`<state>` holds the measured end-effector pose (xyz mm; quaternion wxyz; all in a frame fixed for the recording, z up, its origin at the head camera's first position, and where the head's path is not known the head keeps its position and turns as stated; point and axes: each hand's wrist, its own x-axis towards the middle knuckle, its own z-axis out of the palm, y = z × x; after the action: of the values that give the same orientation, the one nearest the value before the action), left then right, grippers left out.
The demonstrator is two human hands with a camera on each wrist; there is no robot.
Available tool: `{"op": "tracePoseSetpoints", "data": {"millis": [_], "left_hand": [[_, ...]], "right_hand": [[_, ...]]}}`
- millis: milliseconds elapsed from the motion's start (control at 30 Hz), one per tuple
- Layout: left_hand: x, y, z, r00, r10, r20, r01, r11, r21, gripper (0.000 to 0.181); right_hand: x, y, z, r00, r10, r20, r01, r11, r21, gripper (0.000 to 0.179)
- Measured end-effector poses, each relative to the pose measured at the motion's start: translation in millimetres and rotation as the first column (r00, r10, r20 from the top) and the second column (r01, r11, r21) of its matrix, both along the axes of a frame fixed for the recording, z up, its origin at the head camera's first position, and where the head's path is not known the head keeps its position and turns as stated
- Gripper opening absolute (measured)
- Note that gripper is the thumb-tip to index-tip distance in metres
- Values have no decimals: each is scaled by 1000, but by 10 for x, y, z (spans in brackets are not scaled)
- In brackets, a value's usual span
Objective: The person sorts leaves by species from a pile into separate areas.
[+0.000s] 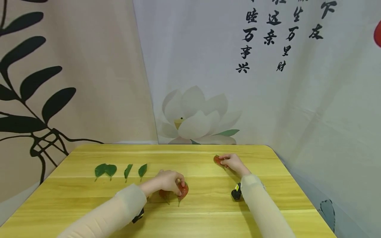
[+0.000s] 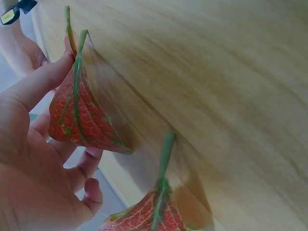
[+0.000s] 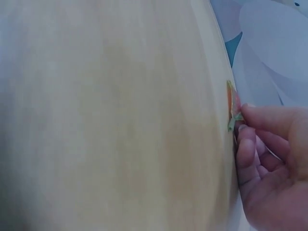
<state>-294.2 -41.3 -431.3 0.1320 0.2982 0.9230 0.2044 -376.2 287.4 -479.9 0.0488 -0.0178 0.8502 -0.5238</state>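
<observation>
My left hand [image 1: 169, 181] is over the middle of the table, pinching a red leaf [image 1: 183, 191] with a green stem between thumb and fingers. In the left wrist view this leaf [image 2: 77, 115] shows green veins, and a second stem [image 2: 69, 24] appears behind it. Another red leaf [image 1: 163, 195] lies just beside and partly behind that hand, its stem toward me. Farther back on the right, my right hand [image 1: 233, 162] pinches a smaller-looking red leaf [image 1: 218, 160] by its lower part, close over the tabletop; fingertips cover some of it.
Several green leaves [image 1: 128, 172] lie in a row at the back left of the wooden table [image 1: 208, 224]. Behind the table's far edge hangs a cloth backdrop [image 1: 190, 66] with a lotus, writing and dark plant prints. Each wrist carries a small black camera [image 1: 237, 192].
</observation>
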Motion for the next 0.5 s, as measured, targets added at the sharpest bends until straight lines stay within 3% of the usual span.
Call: {"op": "tracePoseSetpoints", "data": {"millis": [300,500], "left_hand": [[7,-7,3,999,24,-43,-26,999,-46,25],[30,-19,-12,998,24,-58,-26,998,-49,26]], "right_hand": [[31,-2,31,999,-39,27,41,996,-82,29],[121,-45,65,999,13,48,-8,993,-116,33]]}}
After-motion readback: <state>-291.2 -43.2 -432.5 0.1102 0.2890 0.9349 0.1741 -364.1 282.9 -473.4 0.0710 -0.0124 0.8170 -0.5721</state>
